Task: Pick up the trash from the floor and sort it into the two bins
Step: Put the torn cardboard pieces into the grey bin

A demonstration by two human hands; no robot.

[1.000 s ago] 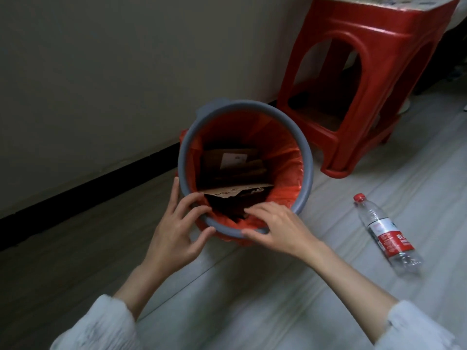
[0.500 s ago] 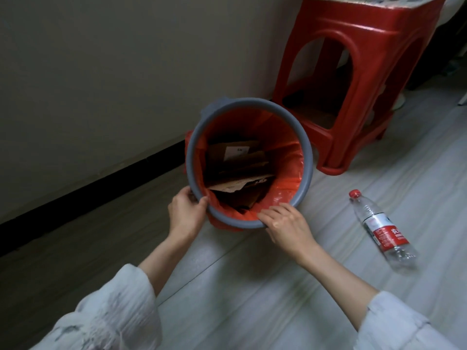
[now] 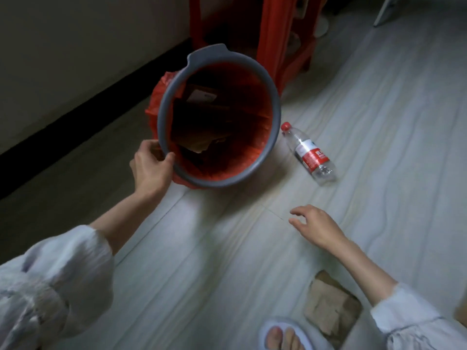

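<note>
A grey bin [image 3: 276,109] lined with a red bag stands on the pale floor and holds several pieces of brown cardboard [image 3: 199,137]. My left hand [image 3: 151,168] grips the bin's near-left rim. My right hand [image 3: 316,226] hovers over the floor below the bin, fingers spread, holding nothing. A clear plastic bottle [image 3: 309,154] with a red cap and red label lies on the floor just right of the bin. A torn cardboard piece [image 3: 328,306] lies on the floor near my foot, under my right forearm.
A red plastic stool [image 3: 278,46] stands behind the bin against the wall [image 3: 75,46] with its dark baseboard. My foot in a pale slipper [image 3: 283,334] shows at the bottom edge. Only one bin is in view.
My right hand left the bin's rim and drew back toward me, opening over the floor. My left hand keeps its grip on the rim. The view tilted down, showing the cardboard piece and my foot.
</note>
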